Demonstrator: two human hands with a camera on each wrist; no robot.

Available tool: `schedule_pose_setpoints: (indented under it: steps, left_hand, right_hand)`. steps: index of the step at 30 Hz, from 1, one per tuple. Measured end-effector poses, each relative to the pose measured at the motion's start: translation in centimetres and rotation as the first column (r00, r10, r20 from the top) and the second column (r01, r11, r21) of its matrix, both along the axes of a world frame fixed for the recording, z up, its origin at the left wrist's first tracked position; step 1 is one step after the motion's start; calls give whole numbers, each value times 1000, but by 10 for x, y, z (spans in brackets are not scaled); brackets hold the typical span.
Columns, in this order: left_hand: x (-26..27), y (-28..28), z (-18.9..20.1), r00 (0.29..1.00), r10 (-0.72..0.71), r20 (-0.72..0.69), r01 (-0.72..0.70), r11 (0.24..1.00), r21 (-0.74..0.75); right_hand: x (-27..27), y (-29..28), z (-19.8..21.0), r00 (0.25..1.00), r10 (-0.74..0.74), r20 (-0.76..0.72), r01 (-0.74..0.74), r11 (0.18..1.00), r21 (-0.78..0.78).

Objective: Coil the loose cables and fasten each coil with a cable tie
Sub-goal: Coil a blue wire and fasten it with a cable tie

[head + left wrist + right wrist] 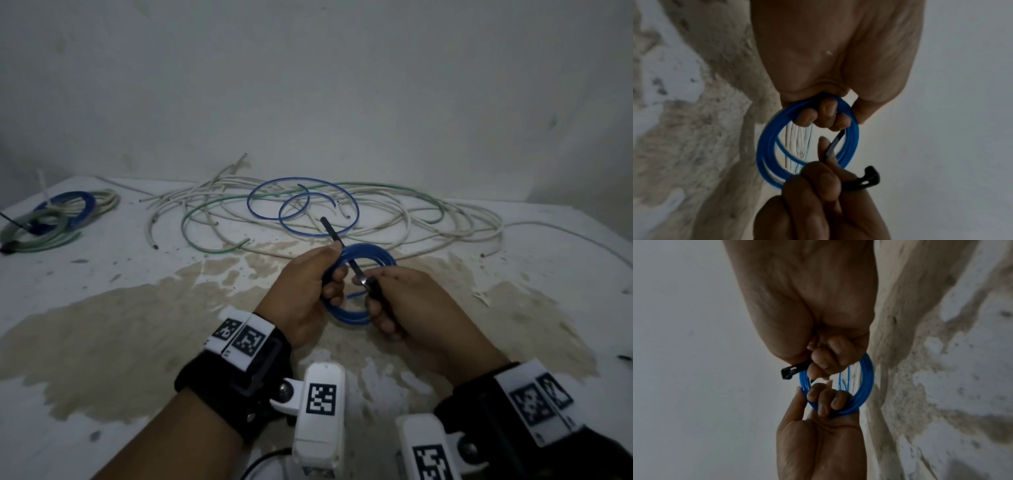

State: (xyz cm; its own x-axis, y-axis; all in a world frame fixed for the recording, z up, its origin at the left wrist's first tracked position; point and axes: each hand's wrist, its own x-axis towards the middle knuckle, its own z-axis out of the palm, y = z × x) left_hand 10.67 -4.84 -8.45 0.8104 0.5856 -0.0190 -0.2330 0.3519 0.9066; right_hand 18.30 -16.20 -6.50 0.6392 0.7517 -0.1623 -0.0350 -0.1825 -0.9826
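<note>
Blue coil (366,253) – smooth, glossy plastic; table (137,291) – matt, stained, rough.

Blue coil (359,284): several turns, held above the bench (102,308). Black cable tie (334,236): strap passes across the coil's near-left rim, tip pointing up and away. Behind the coil: loose tangle of white, green and blue cables (308,212). Far left of coil: finished coils (51,219), stacked.
</note>
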Motion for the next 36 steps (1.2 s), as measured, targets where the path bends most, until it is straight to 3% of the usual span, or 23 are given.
schedule_pose_setpoints:
  steps: [4, 11, 14, 17, 22, 24, 29, 36]
  left_hand:
    - [1, -3, -2, 1000, -14, -16, 16, 995, 95]
    - [1, 0, -1, 987, 158, 10, -159, 983, 91]
    - [2, 1, 0, 980, 200, 1, -199, 974, 105]
    - [0, -2, 4, 966, 256, -49, -238, 942, 236]
    - [-1, -3, 9, 971, 233, -55, -209, 937, 281]
    - [-2, -3, 8, 966, 252, -59, -222, 924, 311]
    - [-1, -2, 4, 954, 292, -65, -242, 881, 405]
    - [-1, -4, 3, 938, 338, -78, -256, 827, 501]
  right_hand:
    - [-2, 1, 1, 997, 37, -73, -32, 996, 78]
    - [-7, 3, 2, 987, 102, -123, -65, 959, 275]
    - [-6, 1, -1, 992, 121, 25, -123, 946, 301]
    - [-7, 0, -3, 976, 59, 210, -116, 955, 272]
    - [-6, 0, -5, 839, -89, 536, -64, 964, 260]
    - [-7, -1, -4, 842, -87, 532, -77, 957, 279]
    - [-4, 0, -1, 939, -96, 331, -38, 926, 377]
    - [-1, 0, -5, 886, -196, 419, 24, 924, 381]
